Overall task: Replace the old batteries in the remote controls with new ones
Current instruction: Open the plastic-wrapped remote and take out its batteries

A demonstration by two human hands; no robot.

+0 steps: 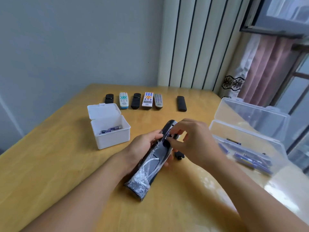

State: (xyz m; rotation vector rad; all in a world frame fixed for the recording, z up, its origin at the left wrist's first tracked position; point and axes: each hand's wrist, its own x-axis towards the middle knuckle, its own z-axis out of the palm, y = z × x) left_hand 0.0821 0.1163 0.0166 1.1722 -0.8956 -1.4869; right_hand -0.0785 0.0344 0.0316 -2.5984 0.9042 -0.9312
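Note:
My left hand [143, 146] grips a long dark remote [150, 163] wrapped in clear plastic film, held back side up above the wooden table [50, 164]. Its battery compartment near the far end is open. My right hand [189, 139] reaches over that compartment, its fingertips pinching a battery [168, 136] inside. The remote's small black battery cover [179, 155] lies on the table just right of the remote. A white box [111, 131] with its lid up holds a few batteries [111, 129]. A clear plastic case [247, 143] on the right holds several blue batteries [250, 160].
Several remotes lie in a row at the table's far side: black [109, 98], white with blue end [123, 100], black [136, 100], white with orange buttons [147, 99], grey [158, 100], and black [182, 103]. A wall, radiator-like panel and curtains stand behind.

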